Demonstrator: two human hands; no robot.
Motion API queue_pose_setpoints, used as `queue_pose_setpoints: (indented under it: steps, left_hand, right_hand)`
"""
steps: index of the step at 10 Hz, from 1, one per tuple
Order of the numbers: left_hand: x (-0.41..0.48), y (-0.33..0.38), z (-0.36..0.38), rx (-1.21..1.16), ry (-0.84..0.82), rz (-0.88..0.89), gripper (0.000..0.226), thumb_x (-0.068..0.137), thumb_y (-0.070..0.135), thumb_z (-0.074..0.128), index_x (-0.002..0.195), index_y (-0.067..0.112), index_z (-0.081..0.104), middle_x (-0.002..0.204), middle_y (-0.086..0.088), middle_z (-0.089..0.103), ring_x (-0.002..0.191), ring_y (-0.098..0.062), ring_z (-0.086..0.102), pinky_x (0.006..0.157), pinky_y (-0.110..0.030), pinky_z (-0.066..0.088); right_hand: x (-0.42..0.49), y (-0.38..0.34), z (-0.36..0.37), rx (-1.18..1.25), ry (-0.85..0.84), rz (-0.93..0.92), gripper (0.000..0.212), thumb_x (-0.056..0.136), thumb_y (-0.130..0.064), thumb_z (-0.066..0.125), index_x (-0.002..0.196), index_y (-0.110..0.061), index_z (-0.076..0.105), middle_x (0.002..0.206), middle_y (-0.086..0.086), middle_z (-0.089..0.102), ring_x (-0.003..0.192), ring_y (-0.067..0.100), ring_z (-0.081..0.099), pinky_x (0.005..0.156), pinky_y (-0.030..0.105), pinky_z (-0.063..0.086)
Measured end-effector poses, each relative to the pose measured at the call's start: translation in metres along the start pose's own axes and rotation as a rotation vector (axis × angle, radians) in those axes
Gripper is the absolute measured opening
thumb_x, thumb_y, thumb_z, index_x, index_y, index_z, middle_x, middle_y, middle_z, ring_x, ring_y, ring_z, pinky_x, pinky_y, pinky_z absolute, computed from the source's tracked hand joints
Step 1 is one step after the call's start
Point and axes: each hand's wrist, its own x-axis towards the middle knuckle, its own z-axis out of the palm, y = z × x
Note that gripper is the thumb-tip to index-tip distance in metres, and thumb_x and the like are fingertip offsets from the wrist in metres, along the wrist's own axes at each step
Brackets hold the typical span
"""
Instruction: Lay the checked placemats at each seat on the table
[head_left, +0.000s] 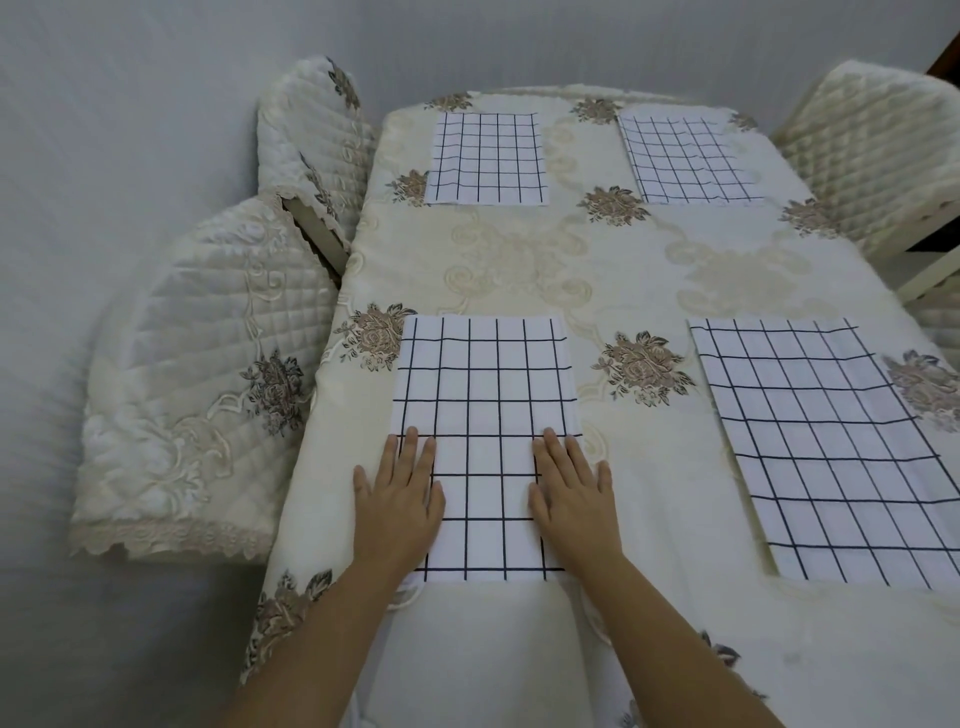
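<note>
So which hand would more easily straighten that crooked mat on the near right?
Probably the right hand: it lies on the right side of the near-left placemat, nearest the crooked placemat; the left hand is farther off.

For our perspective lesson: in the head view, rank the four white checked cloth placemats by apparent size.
1. Near-right white checked cloth placemat
2. Near-left placemat
3. Far-right placemat and far-left placemat: alike, unranked.
Nearness to the camera enlarges the front pair; true sizes may match.

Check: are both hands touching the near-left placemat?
Touching. Head view: left hand and right hand lie flat on the near-left placemat, fingers overlapping its side edges.
</note>
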Motion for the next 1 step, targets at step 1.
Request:
queue_pose_setpoints:
  steps: [1]
  left_hand:
    - [0.0032,-0.0012,-0.0086,-0.291,-0.017,-0.101,0.054,0.094,0.029,0.027,0.148,0.018,0.023,0.157,0.003,0.01,0.145,-0.012,0.008,0.116,-0.047,0.006]
  right_hand:
    - [0.0045,-0.0012,-0.0202,0.34,-0.159,0.092,0.051,0.096,-0.028,0.032,0.146,-0.024,0.025,0.156,-0.012,0.01,0.145,0.009,0.001,0.116,0.043,0.0]
